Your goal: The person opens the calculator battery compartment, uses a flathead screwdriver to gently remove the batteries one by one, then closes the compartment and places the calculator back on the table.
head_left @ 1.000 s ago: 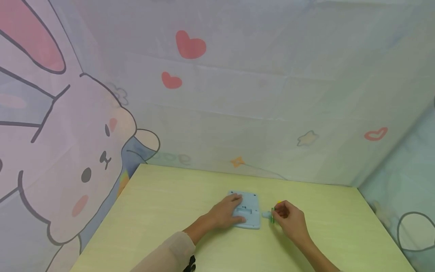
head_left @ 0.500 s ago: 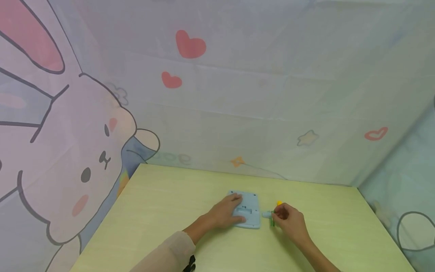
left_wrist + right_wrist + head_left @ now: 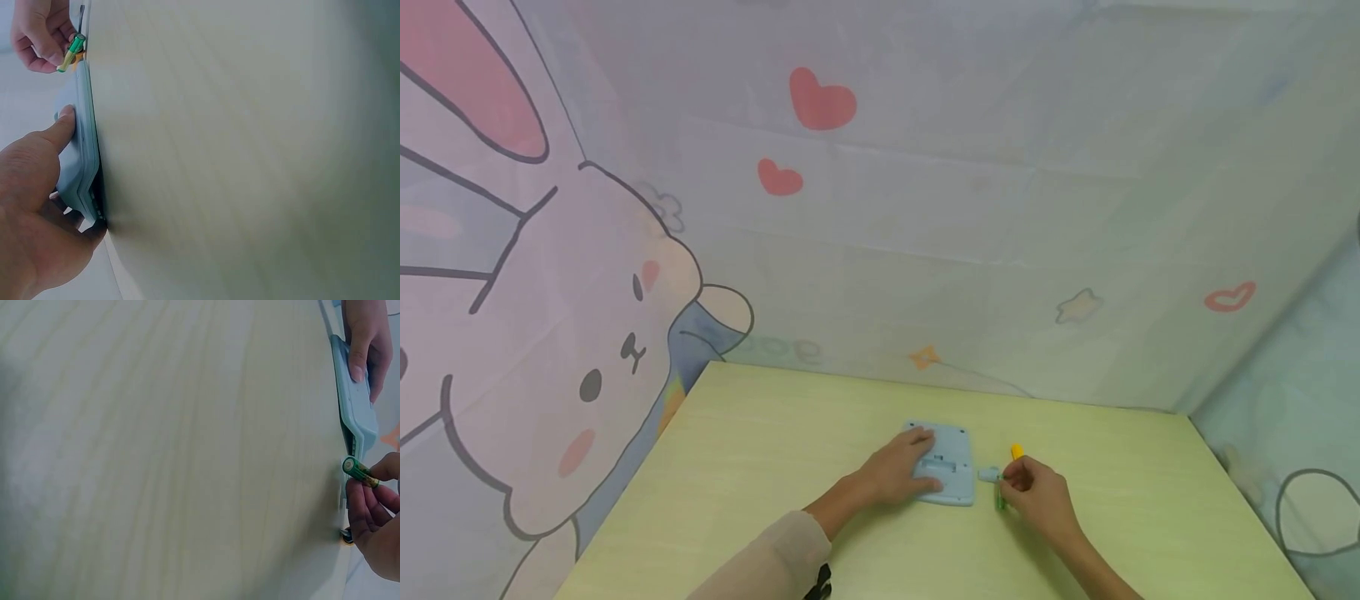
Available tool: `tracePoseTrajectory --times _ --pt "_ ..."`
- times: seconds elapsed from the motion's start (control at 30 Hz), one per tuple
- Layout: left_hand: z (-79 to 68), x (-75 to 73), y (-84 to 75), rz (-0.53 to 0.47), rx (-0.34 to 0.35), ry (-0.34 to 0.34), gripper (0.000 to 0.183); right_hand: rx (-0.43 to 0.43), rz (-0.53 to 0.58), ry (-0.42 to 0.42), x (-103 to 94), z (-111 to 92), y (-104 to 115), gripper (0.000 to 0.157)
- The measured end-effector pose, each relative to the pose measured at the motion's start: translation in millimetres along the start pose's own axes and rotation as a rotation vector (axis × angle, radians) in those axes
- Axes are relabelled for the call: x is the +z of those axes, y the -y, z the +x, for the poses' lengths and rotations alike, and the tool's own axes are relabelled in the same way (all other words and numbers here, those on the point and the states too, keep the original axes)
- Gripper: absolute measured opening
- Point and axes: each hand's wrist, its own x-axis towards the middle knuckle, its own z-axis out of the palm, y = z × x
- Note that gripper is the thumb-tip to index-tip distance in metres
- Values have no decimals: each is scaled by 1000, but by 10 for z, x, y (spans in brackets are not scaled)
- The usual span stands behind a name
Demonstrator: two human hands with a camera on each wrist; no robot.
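Note:
A light blue calculator (image 3: 955, 492) lies back side up on the table, its battery compartment uncovered. My left hand (image 3: 891, 468) grips it from the left, with thumb and fingers spread over its back. Just right of it lies a small light blue piece (image 3: 987, 474), which looks like the battery cover. My right hand (image 3: 1043, 498) pinches a green battery (image 3: 360, 472) between thumb and fingers, close to that piece and apart from the calculator. The same battery (image 3: 72, 52) shows in the left wrist view, tilted. Whether the compartment holds anything is too small to tell.
Beyond my right hand lies a yellow-handled tool (image 3: 1017, 450); a thin metal shaft (image 3: 82, 19) in the left wrist view suggests a screwdriver. The pale yellow table (image 3: 790, 425) ends at a printed cloth backdrop (image 3: 925, 250).
My right hand has drawn slightly towards me with the battery, so more of the yellow handle shows behind it. The left hand and the calculator have stayed put.

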Motion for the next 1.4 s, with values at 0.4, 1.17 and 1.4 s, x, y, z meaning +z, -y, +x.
tracePoseTrajectory --times 0.4,1.17,1.4 --pt "2 -3 -8 -12 -7 3 79 -14 -58 -7 11 -13 26 9" --pt "26 33 21 -11 -3 -3 80 7 -152 12 39 -16 96 7" --pt "27 53 21 -20 -18 -9 80 0 -179 14 67 3 57 6"
